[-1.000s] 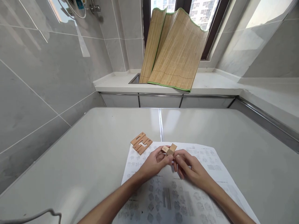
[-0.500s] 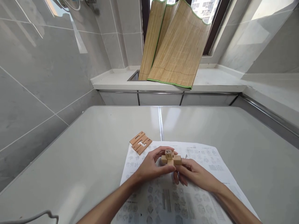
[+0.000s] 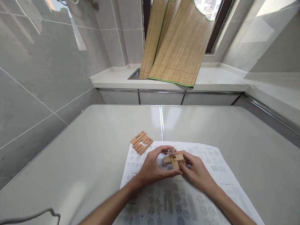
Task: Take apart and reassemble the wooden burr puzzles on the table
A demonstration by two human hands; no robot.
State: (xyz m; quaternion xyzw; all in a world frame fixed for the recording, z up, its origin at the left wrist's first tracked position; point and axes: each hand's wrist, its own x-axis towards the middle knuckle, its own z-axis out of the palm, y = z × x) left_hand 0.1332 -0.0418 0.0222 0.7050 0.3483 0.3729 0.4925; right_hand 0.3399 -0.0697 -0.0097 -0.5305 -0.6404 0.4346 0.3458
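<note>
A wooden burr puzzle point(image 3: 173, 159) of crossing pale blocks is held above the printed sheet point(image 3: 161, 187). One block end, turned upward, bears a dark mark like a letter G. My left hand point(image 3: 156, 165) grips the puzzle from the left, thumb at its near end and fingers at its far side. From the right, my right hand point(image 3: 193, 167) closes on it, with some fingertips hidden behind the blocks. Beyond my left hand, flat notched wooden pieces point(image 3: 141, 142) with small dark marks lie together, partly over the sheet's upper left corner.
The white table point(image 3: 98, 150) has a metal seam point(image 3: 161, 123) down its far half. A grey cable point(image 3: 30, 217) lies at the lower left. Behind the table, a bamboo mat point(image 3: 178, 47) leans on a white ledge point(image 3: 112, 79) before the window. Tiled walls flank both sides.
The puzzle has tilted and turned a little in my hands. My right hand has shifted up, its fingers moving from beneath the puzzle to its right side. The view has shifted slightly.
</note>
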